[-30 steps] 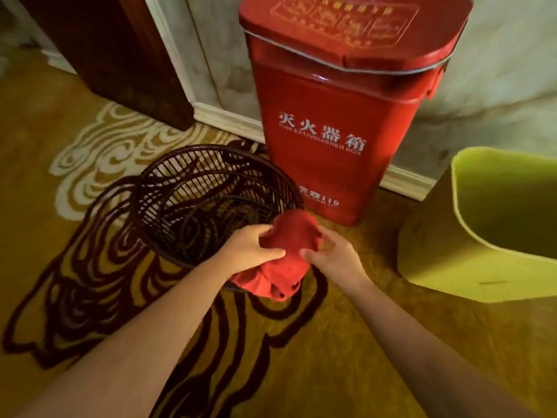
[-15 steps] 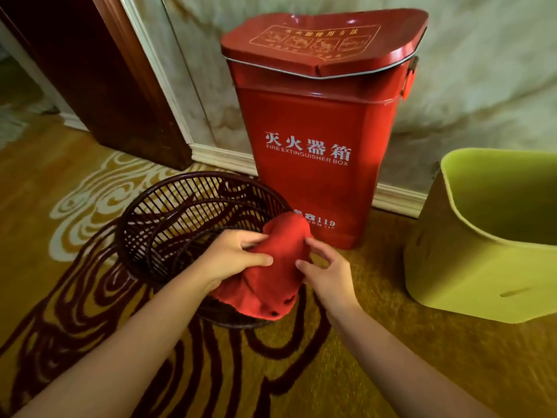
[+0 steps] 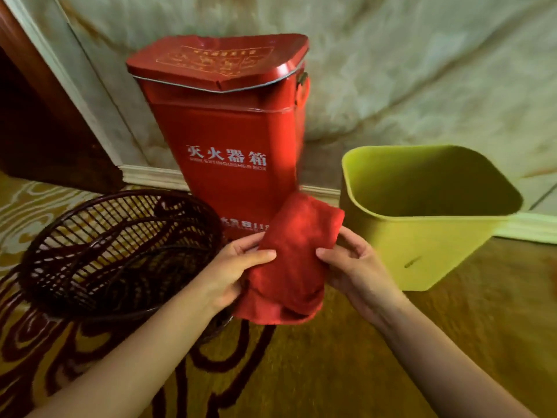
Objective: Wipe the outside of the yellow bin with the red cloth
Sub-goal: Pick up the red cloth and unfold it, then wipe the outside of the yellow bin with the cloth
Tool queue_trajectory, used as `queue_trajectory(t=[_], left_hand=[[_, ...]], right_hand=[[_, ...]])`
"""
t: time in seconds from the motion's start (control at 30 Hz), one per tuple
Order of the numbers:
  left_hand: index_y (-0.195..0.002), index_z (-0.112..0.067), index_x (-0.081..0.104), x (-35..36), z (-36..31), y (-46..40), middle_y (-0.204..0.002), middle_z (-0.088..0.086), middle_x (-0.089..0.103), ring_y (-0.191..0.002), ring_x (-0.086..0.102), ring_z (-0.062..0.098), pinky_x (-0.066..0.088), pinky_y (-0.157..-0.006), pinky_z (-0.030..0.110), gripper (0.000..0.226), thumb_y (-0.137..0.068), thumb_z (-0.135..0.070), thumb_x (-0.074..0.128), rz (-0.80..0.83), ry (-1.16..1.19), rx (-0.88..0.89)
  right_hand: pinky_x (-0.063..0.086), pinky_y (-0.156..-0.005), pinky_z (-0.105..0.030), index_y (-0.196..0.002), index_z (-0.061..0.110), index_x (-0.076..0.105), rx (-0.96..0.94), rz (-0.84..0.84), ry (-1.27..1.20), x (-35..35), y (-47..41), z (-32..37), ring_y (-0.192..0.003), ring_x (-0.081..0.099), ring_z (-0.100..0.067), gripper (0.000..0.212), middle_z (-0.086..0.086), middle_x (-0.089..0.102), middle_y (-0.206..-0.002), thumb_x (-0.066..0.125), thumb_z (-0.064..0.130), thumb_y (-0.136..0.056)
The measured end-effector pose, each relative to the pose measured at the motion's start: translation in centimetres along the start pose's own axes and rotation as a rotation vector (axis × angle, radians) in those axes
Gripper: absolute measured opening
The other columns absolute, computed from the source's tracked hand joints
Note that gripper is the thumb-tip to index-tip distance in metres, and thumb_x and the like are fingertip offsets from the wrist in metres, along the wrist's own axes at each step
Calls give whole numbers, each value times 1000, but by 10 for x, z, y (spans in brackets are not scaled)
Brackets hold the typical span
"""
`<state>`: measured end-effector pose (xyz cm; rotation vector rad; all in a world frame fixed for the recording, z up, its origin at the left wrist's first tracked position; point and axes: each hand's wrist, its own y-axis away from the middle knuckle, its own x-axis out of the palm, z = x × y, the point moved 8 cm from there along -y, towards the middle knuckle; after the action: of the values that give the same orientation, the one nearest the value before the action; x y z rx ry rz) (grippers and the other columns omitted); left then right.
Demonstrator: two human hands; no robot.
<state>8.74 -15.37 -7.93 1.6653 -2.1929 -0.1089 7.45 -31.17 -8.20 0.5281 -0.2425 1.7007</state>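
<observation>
The red cloth point(image 3: 294, 257) hangs folded between both my hands, lifted above the carpet at the centre of the view. My left hand point(image 3: 232, 273) pinches its left edge with thumb on top. My right hand point(image 3: 355, 267) grips its right edge. The yellow bin point(image 3: 422, 245) stands upright and open on the floor just to the right of my right hand, its near wall a short gap from my fingers. The cloth does not touch the bin.
A dark wicker basket point(image 3: 90, 233) sits on the patterned carpet at the left. A red fire extinguisher box point(image 3: 229, 125) stands against the marble wall behind the cloth. A dark wooden door frame point(image 3: 36, 122) is at the far left.
Both hands have lifted the cloth off the basket rim and carried it rightward toward the yellow bin. The view has tilted up and the bin is now closer to centre.
</observation>
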Motion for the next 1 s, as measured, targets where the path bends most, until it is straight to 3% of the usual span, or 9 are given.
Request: queue_trajectory(t=[0.17,0.27,0.33,0.47,0.57,0.67,0.83,0.93,1.0], left_hand=[[-111,-5,57,52,72,-2,-94,10,67,-71,66,12,55,-64,18,39,-73,1,60,-49,-12,-216],[-111,-12,57,84,101,3,-107,8,65,-86,65,10,53,-74,21,36,-76,-6,64,53,-216,-324],[-124,-18,49,91,77,-9,-127,5,56,-108,56,11,44,-92,26,54,-73,-17,70,56,-660,-131],[-129,-24,42,143,-32,-46,-134,3,52,-122,47,17,34,-106,37,70,-67,-32,73,8,-1221,617],[-117,-25,55,183,-51,-79,-120,4,65,-111,56,22,32,-106,41,47,-72,-30,68,66,-1519,720],[-89,-26,69,187,-56,-89,-92,-1,74,-90,65,20,47,-78,32,15,-75,-25,65,37,-1492,731],[-84,-16,73,189,-56,-84,-88,4,76,-81,68,11,55,-77,31,12,-72,-16,68,179,-1331,695],[-83,-14,73,180,-68,-88,-83,-2,72,-71,63,-6,47,-68,4,14,-71,-11,69,137,-1161,651],[-85,-16,72,172,-72,-91,-78,-7,67,-67,59,-15,43,-63,-1,16,-70,-11,69,107,-1060,590]], right_hand=[[58,-78,-37,-100,17,67,71,-248,36,-58,49,-30,-83,70,-23,40,-8,76,-91,68,-8,-69],[60,-69,-36,-97,10,68,112,-473,39,-109,84,-43,-78,72,-27,23,-13,76,-85,66,-2,-77],[58,-56,-28,-88,15,69,129,-582,9,-139,105,-47,-72,73,-22,17,-9,77,-77,66,1,-78],[57,-52,-25,-87,16,67,132,-728,-61,-178,122,-40,-68,73,-18,17,-4,77,-73,68,2,-77],[58,-55,-27,-89,17,69,87,-758,-58,-189,123,-27,-74,74,-21,19,-6,77,-79,70,4,-75],[58,-56,-27,-89,19,68,53,-796,-64,-197,127,-20,-75,74,-22,20,-6,77,-79,71,6,-75],[59,-53,-25,-90,22,65,2,-953,-40,-215,145,-5,-65,73,-14,22,1,76,-68,69,5,-77],[59,-64,-31,-112,14,63,-60,-1094,107,-227,160,20,-73,71,-17,35,-6,73,-91,69,8,-78],[57,-78,-39,-119,17,61,-100,-1203,377,-230,163,45,-87,68,-18,41,-7,70,-107,69,15,-79]])
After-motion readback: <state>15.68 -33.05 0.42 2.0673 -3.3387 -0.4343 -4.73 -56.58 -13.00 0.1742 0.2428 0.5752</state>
